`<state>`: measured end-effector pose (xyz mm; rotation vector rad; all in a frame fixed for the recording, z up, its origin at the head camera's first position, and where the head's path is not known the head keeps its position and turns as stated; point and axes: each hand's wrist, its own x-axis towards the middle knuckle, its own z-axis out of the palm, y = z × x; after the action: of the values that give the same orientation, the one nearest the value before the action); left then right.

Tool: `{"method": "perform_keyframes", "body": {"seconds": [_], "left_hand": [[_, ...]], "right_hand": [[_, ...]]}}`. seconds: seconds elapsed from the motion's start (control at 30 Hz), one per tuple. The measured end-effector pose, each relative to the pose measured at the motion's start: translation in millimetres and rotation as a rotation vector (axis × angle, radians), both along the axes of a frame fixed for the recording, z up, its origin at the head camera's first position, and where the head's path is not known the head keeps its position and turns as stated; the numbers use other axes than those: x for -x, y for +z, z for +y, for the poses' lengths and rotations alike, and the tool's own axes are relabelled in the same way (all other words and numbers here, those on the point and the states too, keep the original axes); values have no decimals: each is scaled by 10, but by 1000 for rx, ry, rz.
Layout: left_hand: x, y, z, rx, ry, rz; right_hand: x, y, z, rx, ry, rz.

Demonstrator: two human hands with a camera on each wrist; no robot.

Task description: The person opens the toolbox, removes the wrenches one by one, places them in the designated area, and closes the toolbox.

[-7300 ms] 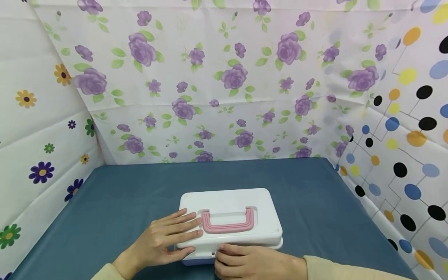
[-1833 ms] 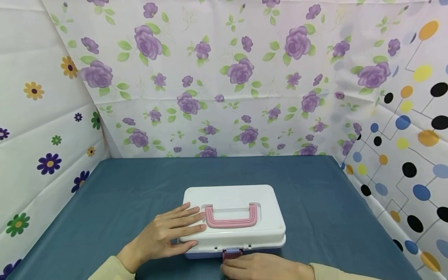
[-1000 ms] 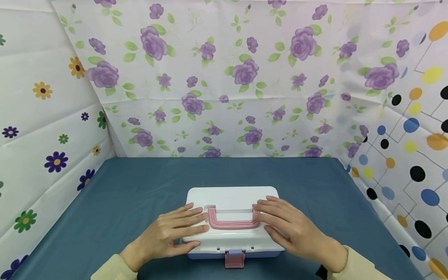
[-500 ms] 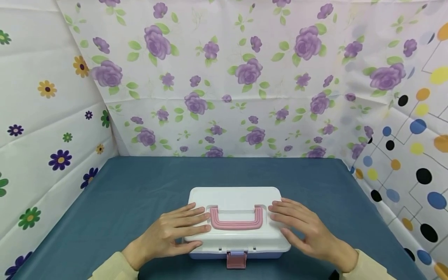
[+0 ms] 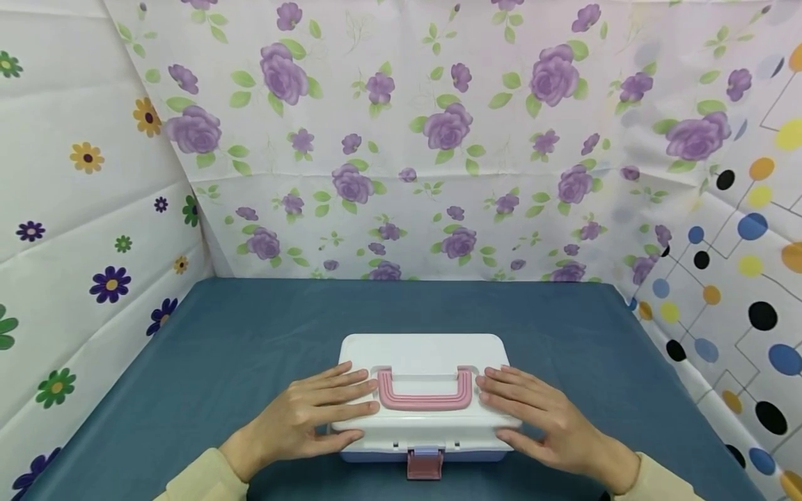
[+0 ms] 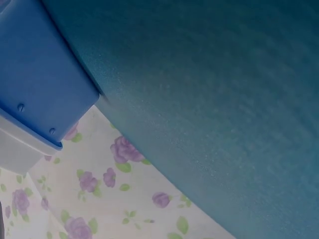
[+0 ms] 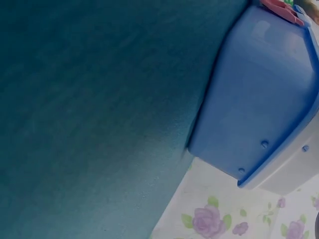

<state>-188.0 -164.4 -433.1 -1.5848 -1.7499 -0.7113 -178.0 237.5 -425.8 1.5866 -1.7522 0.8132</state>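
Your white-lidded box (image 5: 432, 437) sits toward six o'clock on the blue-green table (image 5: 250, 334), its pink latch (image 5: 425, 467) hanging at front. Your left hand (image 5: 307, 414) rests on the lid (image 5: 422, 353) at eight o'clock, straight fingers spread; your right hand (image 5: 551, 421) at four, straight fingers closer together. They partly hide its sides. The frame cuts off both sleeves (image 5: 209, 479); your wrist views crop the blue base (image 7: 259, 94).

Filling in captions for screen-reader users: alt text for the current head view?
A person's left hand and right hand rest on the white lid of a closed box, one on each side of its pink handle. A pink latch hangs down at the front. The box sits on blue cloth before a purple-rose backdrop.
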Motion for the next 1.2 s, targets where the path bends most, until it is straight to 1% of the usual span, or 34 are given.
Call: {"method": "perform_keyframes", "body": {"seconds": [0.3,0.47,0.67,0.83,1.0,1.2], "left_hand": [[10,23,-5,10,-4,21],[27,51,-24,44,6,53],[32,58,-37,69,3,81],[24,71,-43,88,16,131],[9,90,-44,90,21,157],[6,114,-30,69,33,170]], "right_hand": [[-5,-25,5,-12,-11,8],[-1,-4,11,-24,-12,25],[-27,3,22,-36,-21,26],[-33,4,24,-41,-26,40],[-41,16,19,-45,-36,57],[-41,83,-18,-18,-19,44]]}}
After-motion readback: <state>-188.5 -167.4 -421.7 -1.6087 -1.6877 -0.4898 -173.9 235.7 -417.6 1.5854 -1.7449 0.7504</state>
